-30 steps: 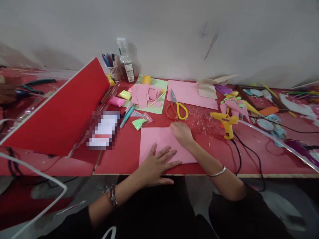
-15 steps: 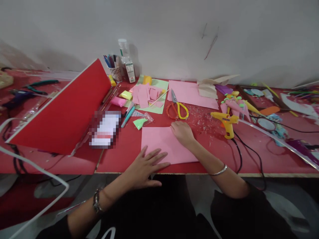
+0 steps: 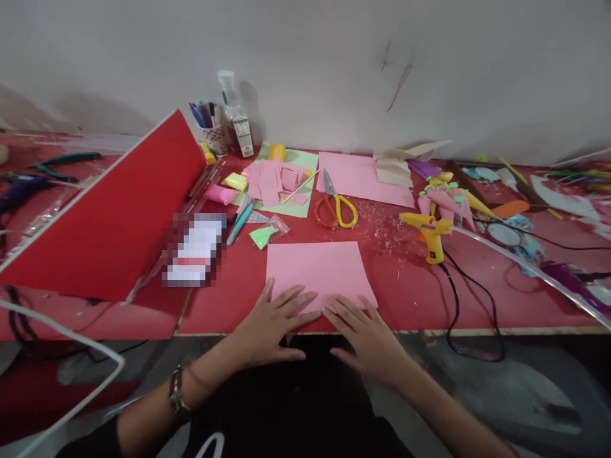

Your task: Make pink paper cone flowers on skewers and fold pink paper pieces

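A sheet of pink paper [image 3: 315,267] lies on the red tabletop close to its front edge. My left hand [image 3: 272,321] rests flat on the paper's near left part, fingers spread. On the near right part lies my right hand [image 3: 360,331], its fingers also stretched out over the paper. Both thumbs hang past the table edge, and neither hand grips anything. Beyond the paper are scissors [image 3: 344,211] with one red and one yellow handle loop. A packet of green clay [image 3: 263,236] sits just past the paper's far left corner.
A yellow glue gun [image 3: 432,234] with a black cord stands to the right. At left are a phone [image 3: 193,249] and a leaning red board [image 3: 109,222]. Farther back are pink paper strips [image 3: 270,181], a pen cup [image 3: 214,138] and a bottle [image 3: 238,124].
My right hand has come from the paper's far right edge back to its near edge, beside my left hand. The left hand stays on the paper. The view has shifted slightly.
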The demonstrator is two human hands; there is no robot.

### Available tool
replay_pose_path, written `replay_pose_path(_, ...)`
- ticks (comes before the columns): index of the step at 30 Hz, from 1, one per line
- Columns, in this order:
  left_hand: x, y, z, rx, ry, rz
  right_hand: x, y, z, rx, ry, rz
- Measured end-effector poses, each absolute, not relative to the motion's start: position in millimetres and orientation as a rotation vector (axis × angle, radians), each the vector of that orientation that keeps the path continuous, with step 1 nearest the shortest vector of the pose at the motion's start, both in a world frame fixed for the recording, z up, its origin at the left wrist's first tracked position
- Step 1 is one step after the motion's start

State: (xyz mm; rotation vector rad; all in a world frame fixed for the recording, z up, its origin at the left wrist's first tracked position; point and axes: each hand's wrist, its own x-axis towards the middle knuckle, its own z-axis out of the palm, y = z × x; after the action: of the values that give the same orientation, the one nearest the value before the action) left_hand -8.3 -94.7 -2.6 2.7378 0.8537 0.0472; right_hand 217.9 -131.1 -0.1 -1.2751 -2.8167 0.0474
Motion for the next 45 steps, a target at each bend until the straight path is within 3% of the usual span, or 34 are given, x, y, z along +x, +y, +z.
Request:
replay_pose_path(22,-80.5,-118.8,-10.1,2.928,1.175,0.092,282.5,-152.1,-2.0,-1.739,-2.588,-0.170)
replay_pose_path(29,-64.5,-117.9,-12.2,2.910,1.228,0.438,244.0,-137.0,6.1,-1.581,-2.463,-0.294)
replay_pose_path(36,-29.5,-116.4,-6.4,2.820,0.984,0.818,164.6,-124.9,3.9,-1.139,-2.585,-0.099)
replay_pose_path(45,-15.3,-109.9,37.1,2.451,1.130,1.157,142.9,-106.7,26.8,-0.775,-2.245,-0.249)
